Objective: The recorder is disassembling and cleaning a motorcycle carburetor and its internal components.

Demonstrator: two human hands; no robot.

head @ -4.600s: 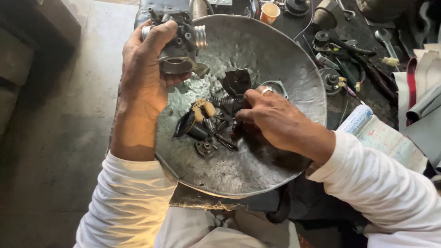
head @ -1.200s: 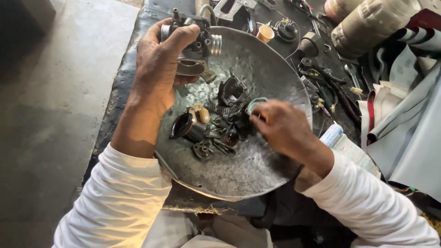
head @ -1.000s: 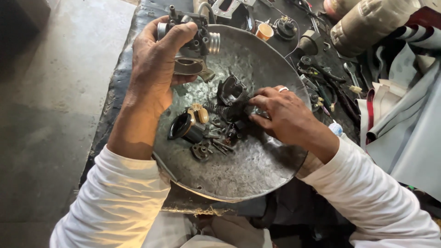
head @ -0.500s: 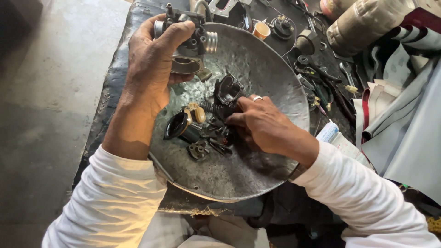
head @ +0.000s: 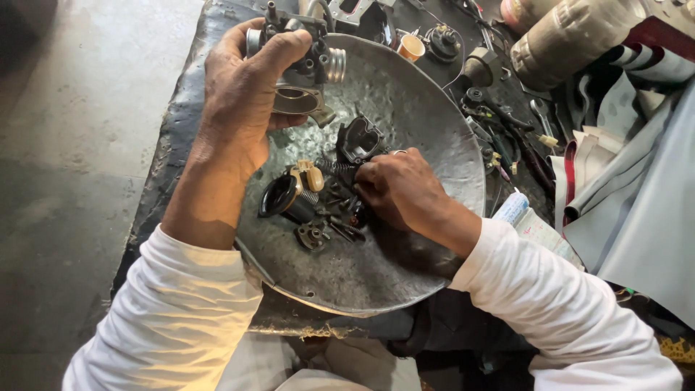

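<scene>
The left hand (head: 242, 94) grips a grey metal carburettor body (head: 300, 61) above the far rim of the round dented metal pan (head: 434, 145), while the right hand (head: 394, 190), fingers curled, picks among small dark loose parts (head: 326, 217) at the pan's middle, apparently sorting for a piece, which needs a fine pinch.

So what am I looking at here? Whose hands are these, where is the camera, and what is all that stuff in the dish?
The camera sits on a person's head and looks down, so both hands are that person's own. The left hand grips a metal carburetor body above the rim of a big round metal pan. The right hand reaches into a pile of small dark parts in the pan's middle; whether its fingers hold one is hidden. Among them lie a black cup-shaped piece and a tan plastic piece. More tools lie on the dark mat beyond.
</scene>
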